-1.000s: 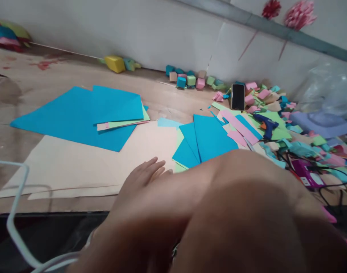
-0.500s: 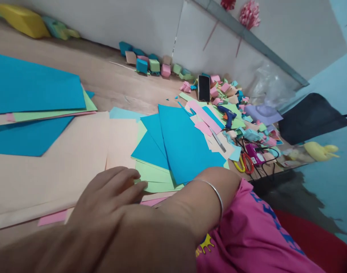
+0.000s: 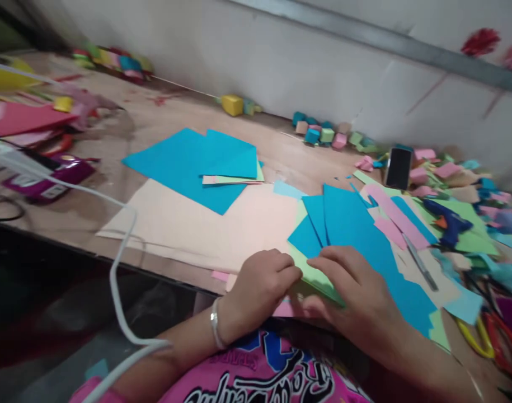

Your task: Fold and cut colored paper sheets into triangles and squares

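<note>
Light green paper sheets [image 3: 318, 281] lie at the table's front edge, partly under blue sheets [image 3: 356, 229]. My left hand [image 3: 259, 288], with a bangle at the wrist, has its fingers curled over the left edge of the green paper. Opposite it, my right hand [image 3: 358, 296] reaches in with thumb and fingers apart, the fingers over the green paper and the thumb lower near the table edge. A large peach sheet [image 3: 188, 229] extends to the left, with more blue sheets [image 3: 167, 159] and a small layered stack on it.
Rightward lie a pen-like cutter [image 3: 421, 263], a blue glue gun [image 3: 449, 221], scissors [image 3: 476, 336] and a phone [image 3: 399, 168]. Small paper cubes [image 3: 312, 135] line the wall. A white cable [image 3: 117, 274] hangs at left, before a purple power strip [image 3: 50, 179].
The view has swung left and straightened, bringing the table's left end in. Both hands now meet at the green paper; before, one reached across the other arm, above the peach sheet.
</note>
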Motion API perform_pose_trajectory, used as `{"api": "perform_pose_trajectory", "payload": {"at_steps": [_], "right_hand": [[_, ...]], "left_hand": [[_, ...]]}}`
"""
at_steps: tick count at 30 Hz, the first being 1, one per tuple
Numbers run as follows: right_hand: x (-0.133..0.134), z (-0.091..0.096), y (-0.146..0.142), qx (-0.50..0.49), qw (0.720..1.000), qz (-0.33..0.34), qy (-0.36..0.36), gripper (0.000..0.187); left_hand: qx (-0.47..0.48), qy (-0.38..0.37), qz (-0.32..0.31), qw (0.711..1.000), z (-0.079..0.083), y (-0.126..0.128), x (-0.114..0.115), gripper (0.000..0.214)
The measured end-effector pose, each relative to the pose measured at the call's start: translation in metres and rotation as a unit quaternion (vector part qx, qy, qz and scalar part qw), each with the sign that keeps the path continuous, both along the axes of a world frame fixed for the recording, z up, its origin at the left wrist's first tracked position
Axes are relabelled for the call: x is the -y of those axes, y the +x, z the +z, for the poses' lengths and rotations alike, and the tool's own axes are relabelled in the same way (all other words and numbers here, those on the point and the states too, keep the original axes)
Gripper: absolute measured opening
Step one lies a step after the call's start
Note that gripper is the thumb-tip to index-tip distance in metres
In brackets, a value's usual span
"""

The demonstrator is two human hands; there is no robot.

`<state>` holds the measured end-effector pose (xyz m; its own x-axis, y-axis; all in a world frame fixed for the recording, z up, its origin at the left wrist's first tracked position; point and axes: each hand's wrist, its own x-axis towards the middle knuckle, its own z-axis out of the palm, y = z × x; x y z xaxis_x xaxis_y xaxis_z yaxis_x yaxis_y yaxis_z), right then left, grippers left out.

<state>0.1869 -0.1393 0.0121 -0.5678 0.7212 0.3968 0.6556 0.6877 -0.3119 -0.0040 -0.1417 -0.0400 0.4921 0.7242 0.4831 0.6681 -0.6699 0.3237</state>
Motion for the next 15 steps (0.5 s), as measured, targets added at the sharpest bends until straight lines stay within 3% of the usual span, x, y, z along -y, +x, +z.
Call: {"api": "perform_pose_trajectory", "payload": {"at_steps": [3, 6, 9, 12, 15], "right_hand": [[0.0, -0.019, 0.011, 0.065, 0.998, 0.015, -0.018, 0.015], [0.002, -0.025, 0.015, 0.049, 0.998, 0.01, -0.036, 0.021], [0.003, -0.015, 0.02, -0.011, 0.998, -0.01, -0.065, 0.022], [0.005, 0.002, 0.028, -0.056, 0.992, -0.061, -0.1, 0.015], [0.009, 0.013, 0.036, -0.096, 0.981, -0.132, -0.106, 0.007]], "left_hand": [[0.019, -0.014, -0.004, 1.0, 0.01, 0.002, 0.002, 0.023], [0.083, -0.006, 0.007, 0.996, 0.014, 0.001, 0.004, 0.017], [0.108, -0.003, 0.051, 0.993, 0.01, -0.001, 0.005, 0.042], [0.064, -0.035, 0.079, 0.994, 0.002, -0.004, 0.004, 0.073], [-0.005, -0.083, 0.07, 0.994, -0.005, -0.004, 0.004, 0.073]]}}
